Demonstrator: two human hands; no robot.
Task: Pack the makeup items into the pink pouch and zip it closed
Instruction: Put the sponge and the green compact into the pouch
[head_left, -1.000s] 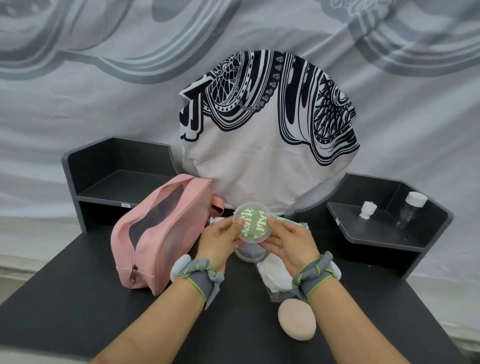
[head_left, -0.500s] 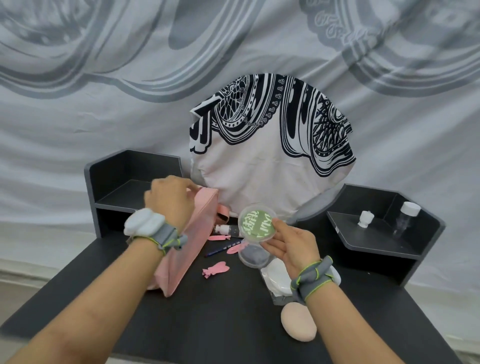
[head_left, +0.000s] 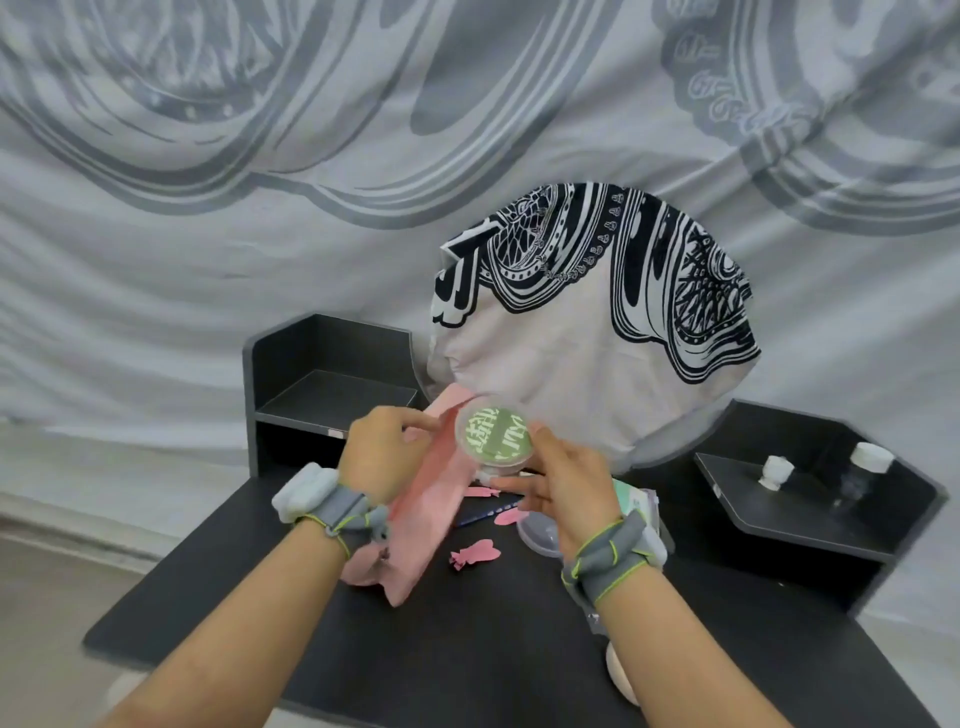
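Dark surface (head_left: 467, 649) under a grey patterned backdrop (head_left: 208, 260) carries the pink pouch (head_left: 436, 499), which stands on end, soft and slightly slumped. Packing is under way: the left hand (head_left: 382, 449) pinches the pouch's upper edge, and the right hand (head_left: 563, 486) grips a round green-labelled tin (head_left: 493, 435) right beside that edge. Next, I judge, the mouth must gape wide enough to take it.
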